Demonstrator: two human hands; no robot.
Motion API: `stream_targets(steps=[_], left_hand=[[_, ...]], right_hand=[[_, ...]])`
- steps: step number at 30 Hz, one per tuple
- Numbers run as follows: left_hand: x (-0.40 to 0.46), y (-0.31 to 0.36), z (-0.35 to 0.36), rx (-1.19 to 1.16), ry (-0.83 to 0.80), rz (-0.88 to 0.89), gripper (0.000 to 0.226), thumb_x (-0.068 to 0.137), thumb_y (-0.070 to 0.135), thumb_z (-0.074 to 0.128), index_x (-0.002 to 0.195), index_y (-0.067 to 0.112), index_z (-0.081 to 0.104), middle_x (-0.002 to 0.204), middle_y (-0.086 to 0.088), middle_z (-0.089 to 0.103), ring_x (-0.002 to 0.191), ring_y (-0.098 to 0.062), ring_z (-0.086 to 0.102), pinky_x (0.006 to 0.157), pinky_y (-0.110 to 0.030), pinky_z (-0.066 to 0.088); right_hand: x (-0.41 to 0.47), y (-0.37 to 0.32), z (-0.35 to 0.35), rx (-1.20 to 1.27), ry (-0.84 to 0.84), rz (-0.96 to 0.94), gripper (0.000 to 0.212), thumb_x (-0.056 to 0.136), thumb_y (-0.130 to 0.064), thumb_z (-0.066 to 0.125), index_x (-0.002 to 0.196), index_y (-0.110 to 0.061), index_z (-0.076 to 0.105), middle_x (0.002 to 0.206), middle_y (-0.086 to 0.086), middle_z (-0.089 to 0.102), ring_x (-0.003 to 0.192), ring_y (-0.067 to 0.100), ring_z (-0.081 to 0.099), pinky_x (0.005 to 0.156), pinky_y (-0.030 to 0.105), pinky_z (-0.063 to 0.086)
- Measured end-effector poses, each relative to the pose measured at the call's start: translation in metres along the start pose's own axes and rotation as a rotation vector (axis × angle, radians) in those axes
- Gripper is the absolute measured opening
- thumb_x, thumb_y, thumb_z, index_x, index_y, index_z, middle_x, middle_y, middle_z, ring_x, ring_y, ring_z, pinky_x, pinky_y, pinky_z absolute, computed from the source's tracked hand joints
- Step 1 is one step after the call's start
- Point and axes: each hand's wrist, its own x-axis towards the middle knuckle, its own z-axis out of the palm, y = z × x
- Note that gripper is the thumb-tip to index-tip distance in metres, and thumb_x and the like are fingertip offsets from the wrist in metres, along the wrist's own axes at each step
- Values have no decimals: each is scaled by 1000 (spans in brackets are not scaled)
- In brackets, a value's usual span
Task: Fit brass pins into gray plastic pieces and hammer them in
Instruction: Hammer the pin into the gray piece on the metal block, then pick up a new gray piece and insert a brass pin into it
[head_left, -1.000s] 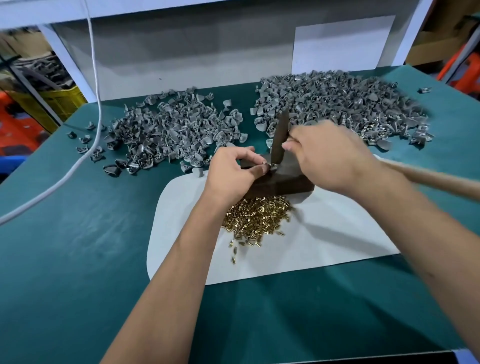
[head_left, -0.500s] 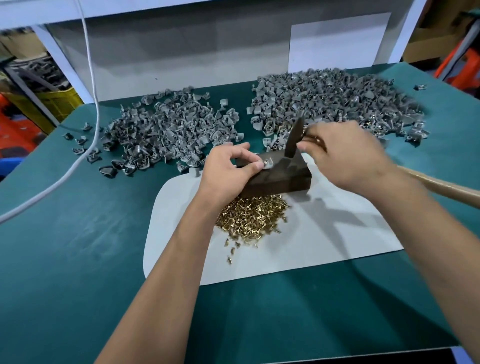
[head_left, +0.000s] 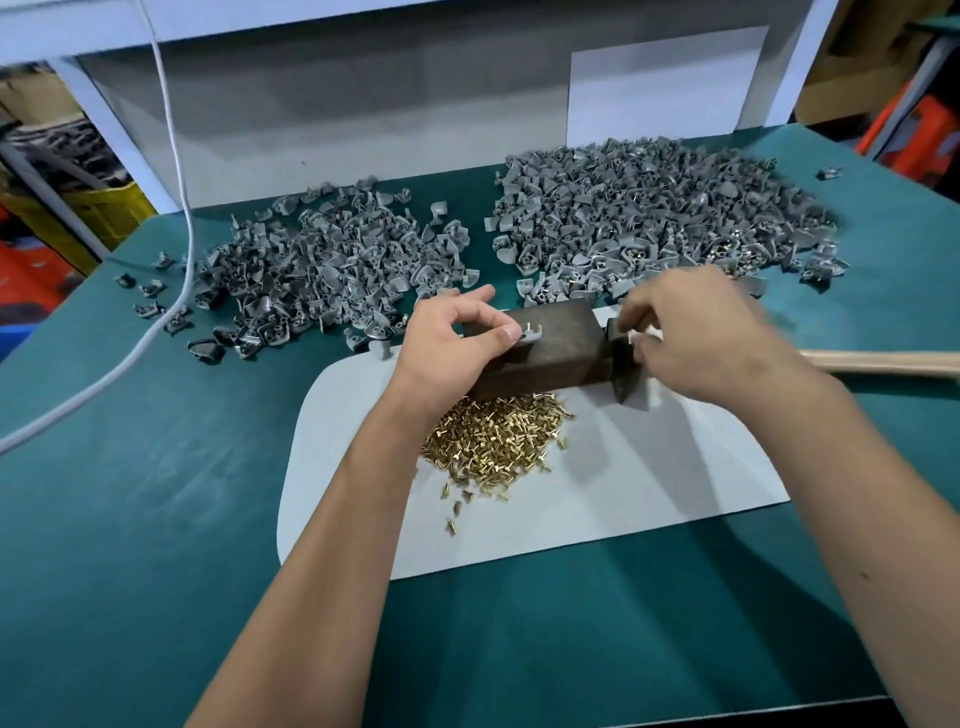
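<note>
Hands: two, both bare, working over a dark block (head_left: 550, 345) that stands on a pale mat (head_left: 623, 493) laid on the green tabletop (head_left: 156, 519).

Left hand (head_left: 449, 345): fingers curled, thumb and forefinger pinching one gray plastic piece (head_left: 531, 335) against the top near edge of the block. One pin stands up from that piece; its colour is not clear at this size.

Right hand (head_left: 706, 338): blurred; fingers curled round the hammer (head_left: 621, 364) close to its head. The dark head points downward just beside the right end of the block. The wooden handle runs out to the right beyond the wrist.

Brass pins (head_left: 491, 439): one loose heap, too many to count, lying on the mat directly under the left wrist, touching the near foot of the block. About seven strays lie nearer the person.

Gray plastic pieces: two large heaps, neither countable. The left heap (head_left: 322, 270) lies beyond the left hand; the right heap (head_left: 665, 208) lies beyond the right hand, with brass glints among its pieces. About eight loose pieces lie scattered left of the left heap, and one lies alone far right (head_left: 829, 173).

White cable (head_left: 176, 156): one, hanging down well left of the left hand and trailing across the tabletop.

Writing, brands, labels: none legible.
</note>
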Motion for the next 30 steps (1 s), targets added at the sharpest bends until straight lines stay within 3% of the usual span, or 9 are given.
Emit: stream_targets(steps=[3, 9, 11, 13, 15, 18, 21, 25, 30], left_hand=[[0, 1, -1, -1, 21, 0, 19, 85, 9, 78, 75, 26, 78, 144, -1, 60, 140, -13, 43, 123, -51, 20], [4, -1, -3, -113, 8, 23, 16, 91, 9, 73, 78, 17, 78, 142, -7, 61, 134, -16, 53, 118, -49, 35], [8, -4, -10, -61, 131, 26, 14, 94, 18, 72, 81, 16, 79, 131, -4, 68, 126, -14, 59, 114, -43, 41], [13, -13, -25, 228, 370, -3, 13, 93, 27, 72, 88, 18, 80, 109, 0, 75, 107, -14, 66, 104, -30, 46], [15, -27, -44, 523, 540, -102, 7, 90, 28, 73, 92, 23, 78, 100, 1, 75, 106, -25, 64, 96, -24, 34], [16, -42, -61, 590, 494, -218, 14, 84, 23, 70, 96, 27, 78, 98, 2, 76, 108, -29, 63, 106, -31, 41], [15, -43, -66, 548, 439, -190, 20, 83, 13, 69, 92, 26, 81, 99, 8, 77, 95, -23, 70, 88, -33, 58], [18, -51, -70, 488, 464, -165, 19, 82, 5, 72, 87, 20, 82, 95, 4, 78, 87, -19, 71, 73, -24, 54], [20, -53, -76, 428, 509, -212, 26, 81, -2, 68, 81, 22, 79, 82, 5, 74, 77, -17, 70, 62, -18, 52]], right_hand=[[-2, -25, -1, 88, 171, -152, 25, 90, -13, 63, 109, -26, 73, 103, 0, 72, 97, 23, 65, 92, 39, 55], [4, -52, 6, 105, 90, -394, 20, 98, -36, 61, 111, -26, 72, 102, -1, 67, 100, 22, 61, 87, 43, 51], [10, -50, 6, 125, 143, -373, 19, 98, -38, 62, 104, -25, 74, 98, -3, 70, 92, 19, 63, 87, 41, 53], [19, -44, 8, 129, 162, -275, 22, 94, -45, 66, 99, -26, 75, 92, -6, 72, 84, 15, 64, 85, 38, 56], [31, -32, 10, 114, 151, -147, 27, 89, -55, 69, 89, -28, 73, 84, -4, 72, 78, 16, 64, 79, 34, 55], [48, -16, 14, 75, 136, -25, 40, 85, -63, 69, 69, -27, 62, 73, 0, 69, 70, 21, 63, 68, 31, 50], [59, -12, 15, 84, 135, 42, 52, 82, -67, 70, 60, -21, 58, 59, 0, 61, 62, 24, 59, 63, 31, 43], [68, -15, 14, 101, 143, 114, 57, 76, -68, 74, 56, -17, 61, 53, 4, 59, 54, 21, 56, 61, 31, 44], [63, -43, 10, 63, 145, 7, 46, 86, -59, 72, 61, -23, 59, 68, 6, 67, 71, 29, 65, 71, 35, 54]])
